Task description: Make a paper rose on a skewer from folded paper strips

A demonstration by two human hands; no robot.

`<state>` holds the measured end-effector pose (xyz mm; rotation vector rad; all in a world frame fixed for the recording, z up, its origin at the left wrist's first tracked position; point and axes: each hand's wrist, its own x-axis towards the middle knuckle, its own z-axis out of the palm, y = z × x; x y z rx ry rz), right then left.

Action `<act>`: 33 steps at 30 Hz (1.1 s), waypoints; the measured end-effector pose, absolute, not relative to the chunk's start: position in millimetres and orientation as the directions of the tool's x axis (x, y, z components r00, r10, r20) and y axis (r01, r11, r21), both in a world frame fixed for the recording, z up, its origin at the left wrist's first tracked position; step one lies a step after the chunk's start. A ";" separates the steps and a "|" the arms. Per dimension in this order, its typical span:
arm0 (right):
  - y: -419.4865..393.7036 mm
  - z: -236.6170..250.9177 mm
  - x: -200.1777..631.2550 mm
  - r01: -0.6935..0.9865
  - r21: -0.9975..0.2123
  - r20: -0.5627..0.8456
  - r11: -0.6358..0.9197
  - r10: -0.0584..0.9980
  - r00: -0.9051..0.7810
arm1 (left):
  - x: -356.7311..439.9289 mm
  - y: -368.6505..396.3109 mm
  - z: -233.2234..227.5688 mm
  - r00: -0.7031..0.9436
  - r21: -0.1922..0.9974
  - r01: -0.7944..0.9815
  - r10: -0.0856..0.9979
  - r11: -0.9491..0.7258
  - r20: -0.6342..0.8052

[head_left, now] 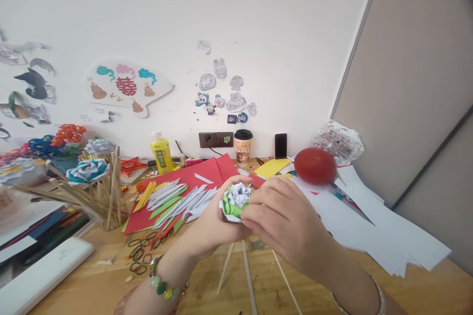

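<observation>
In front of the lidded coffee cup (243,151), the left hand (211,223) has its grip curled round a green-and-white paper rose (238,196); the right hand (286,220) pinches the rose's edge, fingertips nearly together. Light pressure should spare the folds.

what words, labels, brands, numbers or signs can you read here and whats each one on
"囍", in red: fan-shaped cutout on the wall.
Yellow bottle: Chinese characters, too small to read surely.
Lidded cup: lettering, too blurred.
White case: faint mark, unreadable.
Clear packet: print too small.
</observation>
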<state>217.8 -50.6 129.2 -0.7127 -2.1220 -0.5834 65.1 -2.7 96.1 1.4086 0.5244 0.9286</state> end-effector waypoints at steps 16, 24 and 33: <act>-40.5 125.3 222.2 0.561 0.131 0.832 0.817 0.218 -0.511 | 61.7 -0.8 89.7 0.669 0.876 -0.467 0.696 0.123 0.259; -36.6 122.3 224.6 0.468 0.041 0.858 0.883 0.209 -0.469 | 62.8 -5.1 95.0 0.710 0.821 -0.535 0.634 0.200 0.308; -41.3 133.0 229.9 0.498 -0.161 0.796 0.852 0.410 -0.445 | 60.8 -1.9 91.4 0.711 0.826 -0.539 0.615 0.165 0.341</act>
